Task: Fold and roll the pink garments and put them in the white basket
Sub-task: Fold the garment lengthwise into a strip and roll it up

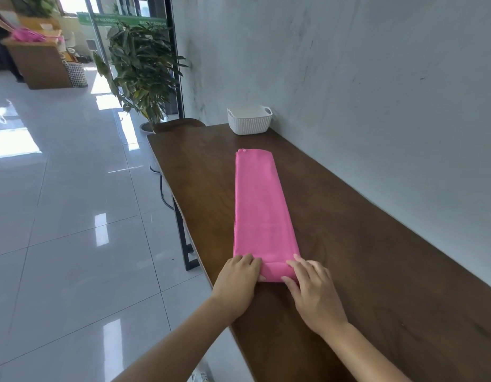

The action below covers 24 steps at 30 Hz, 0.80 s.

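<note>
Garment (259, 205), pink, a long flat strip — left hand (239, 279) and right hand (313, 290) grip its rolled near end.

1. Pink garment (262, 205): folded into a long, narrow, flat strip of several layers, smooth on top. It lies lengthwise along a dark wooden table (363, 244), running away from the camera. Its near end is turned over into a short, low roll across the strip's full width.
2. White basket (250, 121): ribbed plastic with cut-out handles. It stands upright at the table's far end beside the wall, beyond the strip's far end and not touching it.
</note>
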Each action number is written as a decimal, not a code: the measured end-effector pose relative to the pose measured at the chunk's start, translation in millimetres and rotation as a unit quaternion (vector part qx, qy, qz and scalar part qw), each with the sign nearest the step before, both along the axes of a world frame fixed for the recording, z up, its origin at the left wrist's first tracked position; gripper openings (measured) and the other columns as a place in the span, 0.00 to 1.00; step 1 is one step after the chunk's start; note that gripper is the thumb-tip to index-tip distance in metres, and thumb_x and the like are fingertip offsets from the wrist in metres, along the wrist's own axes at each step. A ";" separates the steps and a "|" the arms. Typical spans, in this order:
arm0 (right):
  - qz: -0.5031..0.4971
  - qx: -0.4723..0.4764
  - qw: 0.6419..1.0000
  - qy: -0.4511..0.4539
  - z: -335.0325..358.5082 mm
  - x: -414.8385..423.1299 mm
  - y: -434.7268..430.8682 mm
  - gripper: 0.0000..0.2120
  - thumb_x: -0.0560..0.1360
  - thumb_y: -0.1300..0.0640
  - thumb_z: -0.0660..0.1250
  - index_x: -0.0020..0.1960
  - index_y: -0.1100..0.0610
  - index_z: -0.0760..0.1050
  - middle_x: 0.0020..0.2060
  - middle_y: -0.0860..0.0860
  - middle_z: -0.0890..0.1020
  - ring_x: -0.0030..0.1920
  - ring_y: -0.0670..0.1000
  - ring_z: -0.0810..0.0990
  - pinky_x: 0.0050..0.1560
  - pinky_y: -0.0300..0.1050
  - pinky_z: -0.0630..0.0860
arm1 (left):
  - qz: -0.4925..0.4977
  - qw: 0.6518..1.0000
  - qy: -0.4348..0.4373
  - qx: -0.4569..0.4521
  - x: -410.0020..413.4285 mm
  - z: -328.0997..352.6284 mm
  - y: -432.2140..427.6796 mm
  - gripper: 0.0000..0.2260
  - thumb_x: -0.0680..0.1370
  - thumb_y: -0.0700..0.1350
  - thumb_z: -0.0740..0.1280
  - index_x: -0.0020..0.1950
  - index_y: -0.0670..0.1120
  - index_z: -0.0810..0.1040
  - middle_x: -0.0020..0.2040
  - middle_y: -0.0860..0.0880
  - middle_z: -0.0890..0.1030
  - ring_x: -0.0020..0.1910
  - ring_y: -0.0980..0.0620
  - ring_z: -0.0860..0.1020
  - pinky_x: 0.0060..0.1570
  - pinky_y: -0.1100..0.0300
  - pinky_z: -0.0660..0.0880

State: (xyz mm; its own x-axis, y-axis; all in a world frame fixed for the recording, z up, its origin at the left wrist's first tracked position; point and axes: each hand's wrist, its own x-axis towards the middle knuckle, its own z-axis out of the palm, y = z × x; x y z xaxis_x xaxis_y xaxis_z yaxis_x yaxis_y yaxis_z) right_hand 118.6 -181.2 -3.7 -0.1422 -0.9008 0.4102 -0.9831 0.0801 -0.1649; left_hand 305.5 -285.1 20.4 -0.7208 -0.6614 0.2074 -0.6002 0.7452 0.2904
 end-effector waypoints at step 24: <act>-0.080 0.210 0.961 -0.164 33.4 -9.9 -53.5 0.16 0.84 0.45 0.55 0.58 0.53 0.76 0.59 0.48 0.76 0.62 0.51 0.69 0.65 0.49 0.67 | 0.027 0.987 0.076 -0.142 1.0 -14.8 10.4 0.16 0.75 0.50 0.76 0.61 0.46 0.82 0.57 0.49 0.84 0.57 0.48 0.81 0.65 0.50 0.76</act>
